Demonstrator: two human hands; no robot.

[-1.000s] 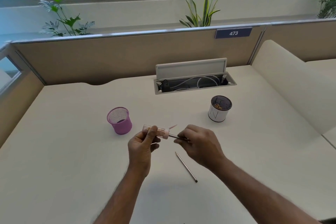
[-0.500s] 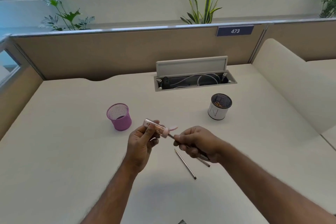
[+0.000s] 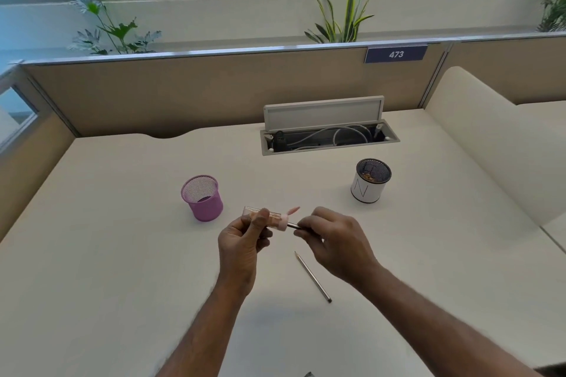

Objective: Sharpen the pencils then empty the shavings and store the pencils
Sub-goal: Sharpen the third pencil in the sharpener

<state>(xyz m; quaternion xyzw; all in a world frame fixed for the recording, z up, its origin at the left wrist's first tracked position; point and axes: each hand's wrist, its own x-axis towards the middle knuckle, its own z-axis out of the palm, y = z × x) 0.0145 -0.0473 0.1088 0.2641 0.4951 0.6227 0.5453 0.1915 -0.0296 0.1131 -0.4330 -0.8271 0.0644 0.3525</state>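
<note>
Over the last second the right hand point(image 3: 333, 239) has rolled at the wrist and come back. Its knuckles face up again, and the tail of the pencil point(image 3: 293, 226), which showed below the fingers half a second ago, is hidden under the palm. That reads as one more twist inside the sharpener point(image 3: 277, 220), so sharpening is judged to be under way, with emptying and storing yet to come. The left hand point(image 3: 242, 246) holds the sharpener, a clear barrel with a pink cap, raised above the desk point(image 3: 122, 254), thumb across the barrel and fingers curled beneath. The right hand pinches the pencil just beside the cap, with only a short dark length showing between fingertips and sharpener. Both forearms reach in from the near edge, the hands close together. A second pencil point(image 3: 313, 276) lies flat on the desk below the right hand, untouched. The purple mesh cup point(image 3: 206, 210) stands beyond the left hand, and the white tin point(image 3: 366, 190) marked N is well off to the right.
</note>
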